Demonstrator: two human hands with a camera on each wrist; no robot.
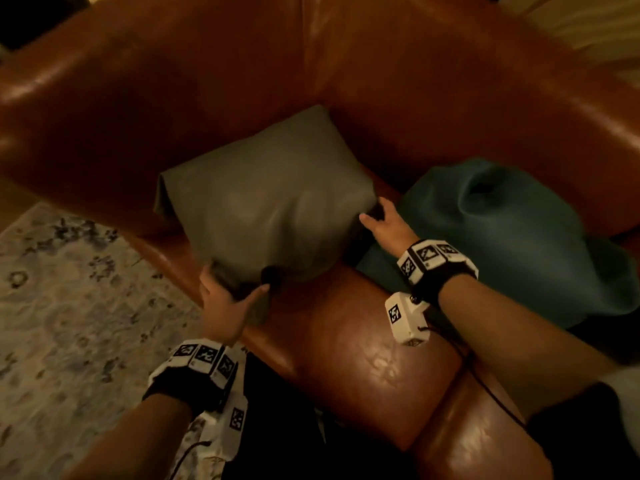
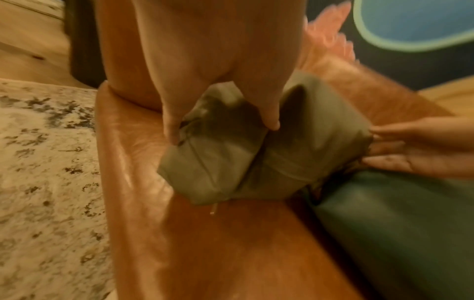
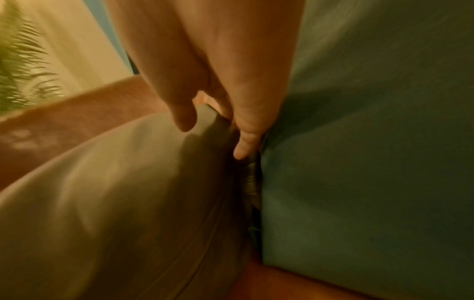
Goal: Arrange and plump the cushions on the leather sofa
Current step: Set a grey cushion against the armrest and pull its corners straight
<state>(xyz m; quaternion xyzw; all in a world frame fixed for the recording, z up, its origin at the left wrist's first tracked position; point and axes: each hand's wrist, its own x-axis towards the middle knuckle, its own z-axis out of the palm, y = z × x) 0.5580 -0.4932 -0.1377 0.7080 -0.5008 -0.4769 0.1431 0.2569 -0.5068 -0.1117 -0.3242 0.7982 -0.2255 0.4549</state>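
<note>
Task stage: plumping in progress — judged early to middle, since neither cushion sits upright against the backrest yet.
Olive cushion (image 1: 266,199): on the seat at the corner of the leather sofa (image 1: 381,81), by the armrest, tilted, its top edge leaning toward the backrest; held at two opposite corners.
Teal cushion (image 1: 512,237): slumped on the seat to the right, touching the olive cushion, with a deep dent near its top; it appears not yet plumped or set in place.
Remaining work: judged to be shaping and seating the olive cushion, then plumping and standing up the teal one.
Left hand (image 1: 225,306): grips the near lower corner of the olive cushion; the left wrist view shows the thumb on one side and the fingers (image 2: 269,113) on the other, pinching a bunched fold of fabric.
Right hand (image 1: 384,225): at the right corner of the olive cushion, in the gap between the two cushions; thumb on the face, fingers (image 3: 246,146) tucked behind the edge — a light hold, as far as the blur allows.
Arm pose: both forearms reach forward and down, the left close to the body, the right extended further across the seat.
Surroundings: patterned rug (image 1: 69,289) on the floor left of the sofa.
</note>
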